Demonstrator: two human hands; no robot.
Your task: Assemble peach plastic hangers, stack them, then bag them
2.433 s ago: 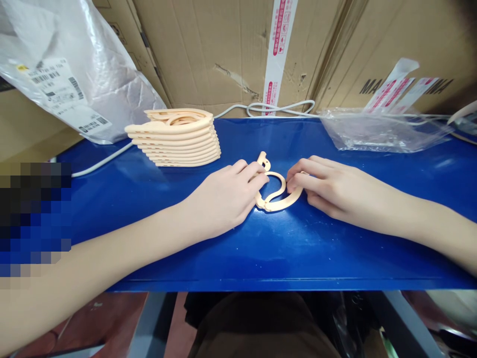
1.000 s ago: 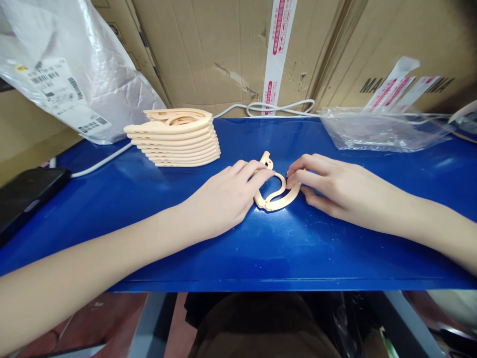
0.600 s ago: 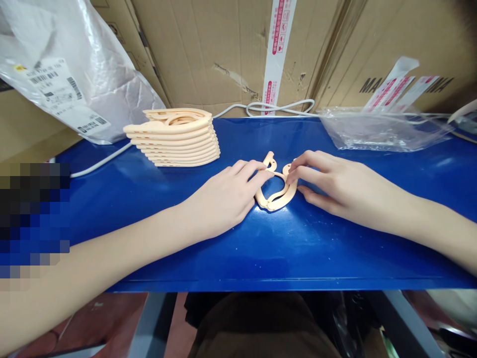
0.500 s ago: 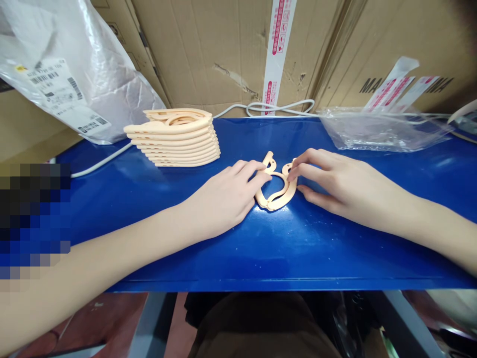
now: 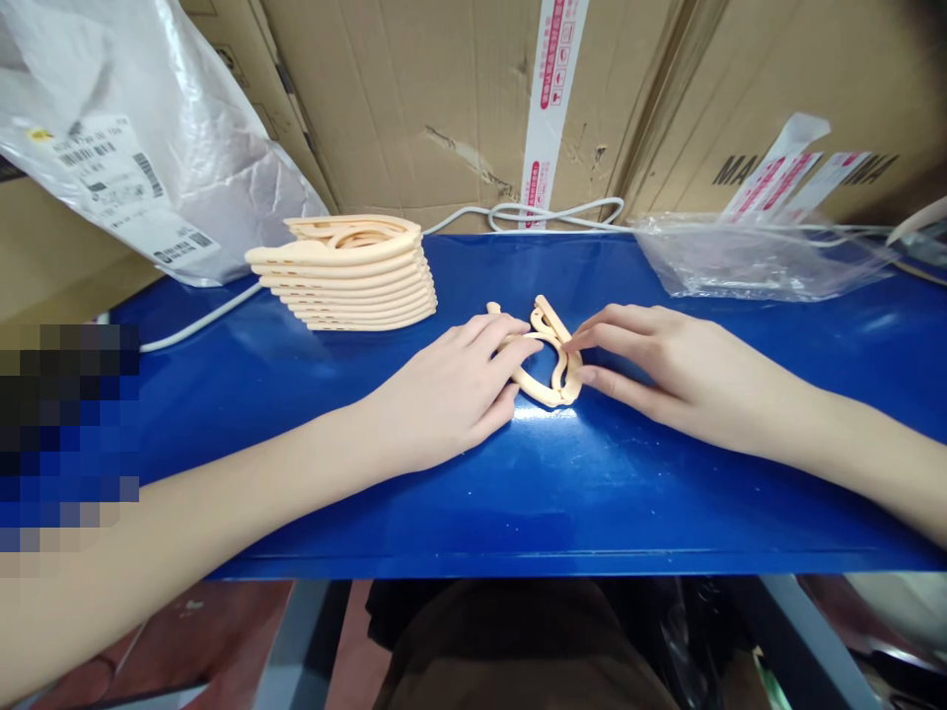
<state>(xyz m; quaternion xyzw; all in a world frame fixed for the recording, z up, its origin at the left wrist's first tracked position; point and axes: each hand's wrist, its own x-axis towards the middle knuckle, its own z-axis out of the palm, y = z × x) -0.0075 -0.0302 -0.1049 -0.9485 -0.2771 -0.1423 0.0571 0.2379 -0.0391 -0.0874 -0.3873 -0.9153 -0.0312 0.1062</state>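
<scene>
A cream plastic piece with a ring-shaped middle and two arms (image 5: pixel 546 390) lies on the blue table between my hands. The fingers of my left hand (image 5: pixel 459 385) rest on its left side, covering part of the left arm. At its right edge, the fingertips of my right hand (image 5: pixel 651 360) touch the outer side, fingers bent and apart from one another. To the left stands a stack of several similar cream pieces (image 5: pixel 347 281), untouched by either hand.
Blue table (image 5: pixel 473 503) with its front edge near my body. A white plastic bag with labels (image 5: pixel 178 148) leans at the back left. A grey cable (image 5: pixel 473 212), cardboard boxes (image 5: pixel 414 99) and a clear plastic bag (image 5: pixel 762 261) are along the back.
The cream piece has turned, its joined lower end swinging to the right and its arms to the left. My right fingers have moved slightly left; my left hand has barely moved.
</scene>
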